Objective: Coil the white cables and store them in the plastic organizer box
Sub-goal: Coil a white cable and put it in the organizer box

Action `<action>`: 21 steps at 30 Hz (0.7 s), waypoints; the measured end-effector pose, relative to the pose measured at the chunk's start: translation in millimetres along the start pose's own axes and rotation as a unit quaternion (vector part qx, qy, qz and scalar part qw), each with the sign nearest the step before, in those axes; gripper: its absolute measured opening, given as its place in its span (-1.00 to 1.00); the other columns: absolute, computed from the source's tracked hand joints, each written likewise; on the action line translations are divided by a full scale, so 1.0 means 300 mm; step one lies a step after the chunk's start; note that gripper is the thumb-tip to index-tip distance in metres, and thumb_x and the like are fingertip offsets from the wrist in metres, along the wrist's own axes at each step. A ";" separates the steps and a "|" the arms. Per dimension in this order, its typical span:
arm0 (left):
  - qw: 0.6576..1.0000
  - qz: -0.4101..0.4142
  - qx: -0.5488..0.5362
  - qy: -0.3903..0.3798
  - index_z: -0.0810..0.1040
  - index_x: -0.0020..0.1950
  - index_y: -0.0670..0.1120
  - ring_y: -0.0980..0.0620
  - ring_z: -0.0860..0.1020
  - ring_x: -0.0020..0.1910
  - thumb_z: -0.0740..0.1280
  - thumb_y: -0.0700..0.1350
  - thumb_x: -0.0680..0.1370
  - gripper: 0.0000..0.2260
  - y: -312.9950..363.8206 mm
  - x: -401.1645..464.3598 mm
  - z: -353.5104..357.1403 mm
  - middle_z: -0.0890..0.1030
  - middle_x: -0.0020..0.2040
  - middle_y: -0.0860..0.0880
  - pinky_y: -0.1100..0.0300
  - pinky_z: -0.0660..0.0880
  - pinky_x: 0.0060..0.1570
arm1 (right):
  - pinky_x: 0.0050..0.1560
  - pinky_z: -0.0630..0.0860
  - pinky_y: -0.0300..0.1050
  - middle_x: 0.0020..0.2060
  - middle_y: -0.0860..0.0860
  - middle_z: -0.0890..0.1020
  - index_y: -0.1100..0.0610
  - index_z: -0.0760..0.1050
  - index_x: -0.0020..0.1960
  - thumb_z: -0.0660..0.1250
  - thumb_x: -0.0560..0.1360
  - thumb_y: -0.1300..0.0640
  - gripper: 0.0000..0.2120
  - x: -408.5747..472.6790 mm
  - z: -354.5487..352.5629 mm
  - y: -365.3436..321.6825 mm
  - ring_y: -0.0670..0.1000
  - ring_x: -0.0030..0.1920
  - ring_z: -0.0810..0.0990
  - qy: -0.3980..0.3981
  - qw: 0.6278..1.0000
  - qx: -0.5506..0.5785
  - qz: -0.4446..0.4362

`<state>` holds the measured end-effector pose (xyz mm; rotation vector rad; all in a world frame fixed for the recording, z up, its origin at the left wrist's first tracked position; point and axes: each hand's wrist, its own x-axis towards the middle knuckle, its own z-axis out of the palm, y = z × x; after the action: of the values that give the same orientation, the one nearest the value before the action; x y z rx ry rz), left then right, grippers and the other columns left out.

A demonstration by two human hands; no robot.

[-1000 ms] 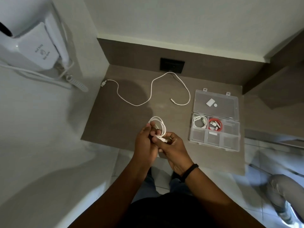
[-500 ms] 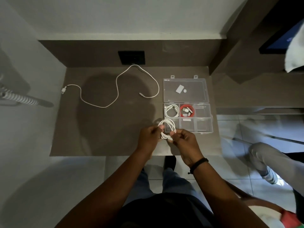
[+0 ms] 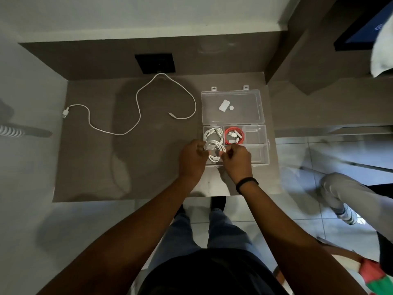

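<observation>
A coiled white cable [image 3: 214,150] hangs between my left hand [image 3: 192,159] and my right hand [image 3: 237,159], both gripping it over the front-left corner of the clear plastic organizer box [image 3: 260,154]. The box stands open, its lid [image 3: 232,106] laid flat behind it. Another white coil [image 3: 212,134] lies in the back-left compartment, and a red coiled cable [image 3: 234,136] fills the one beside it. A long loose white cable [image 3: 138,107] snakes across the brown table [image 3: 95,167] to the left.
A black wall socket [image 3: 155,63] sits at the back of the table. A small white card and disc [image 3: 225,105] rest on the open lid. A person's leg and shoe [image 3: 344,201] stand on the tiled floor at the right.
Both hands carried the coiled white cable right and forward, from over the table's front to above the box's front-left corner. The camera view also shifted right.
</observation>
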<state>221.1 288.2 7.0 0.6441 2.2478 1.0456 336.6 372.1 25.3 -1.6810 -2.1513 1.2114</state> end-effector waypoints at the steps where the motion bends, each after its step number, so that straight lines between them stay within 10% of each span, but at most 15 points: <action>1: 1.000 0.021 0.019 0.001 0.65 0.11 -0.11 -0.05 0.67 -0.06 0.46 -0.19 0.52 -0.83 -0.005 -0.003 0.002 0.73 -0.02 -0.09 0.05 0.62 -0.03 | -0.24 0.38 -0.26 -0.31 0.07 0.61 0.19 0.61 -0.13 0.43 0.55 0.20 -0.90 0.008 0.002 -0.003 0.02 -0.29 0.53 -0.002 1.000 -0.026 -0.013; 6: 0.991 0.108 0.068 -0.031 0.58 0.32 -0.03 0.02 0.61 0.13 0.45 -0.19 0.56 -0.67 -0.030 -0.023 -0.010 0.67 0.18 -0.06 0.13 0.52 0.20 | -0.19 0.43 -0.12 -0.22 0.25 0.70 0.27 0.63 -0.15 0.37 0.52 0.30 -0.90 0.032 0.013 -0.011 0.23 -0.17 0.66 -0.011 0.987 -0.142 -0.078; 14: 0.953 0.215 0.198 -0.082 0.50 0.46 -0.14 -0.22 0.57 0.06 0.45 -0.15 0.57 -0.54 -0.054 -0.020 -0.019 0.61 0.05 -0.25 -0.09 0.56 0.12 | -0.08 0.68 -0.01 -0.11 0.12 0.70 0.14 0.44 0.20 0.44 0.50 0.31 -0.68 0.010 0.019 0.017 0.10 -0.14 0.70 -0.006 0.981 -0.124 -0.150; 21: 0.915 0.249 0.309 -0.068 0.46 0.49 -0.03 -0.22 0.55 0.06 0.41 -0.01 0.59 -0.53 -0.065 -0.019 -0.026 0.60 0.03 -0.20 -0.09 0.63 -0.14 | -0.04 0.64 -0.05 -0.10 0.11 0.70 0.13 0.60 0.01 0.42 0.53 0.29 -0.89 0.038 -0.021 0.048 0.10 -0.11 0.69 -0.016 0.958 -0.154 -0.240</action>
<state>216.4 269.4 -2.6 1.5674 2.3351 0.4401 346.8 385.8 16.0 -1.1138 -2.6618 0.8044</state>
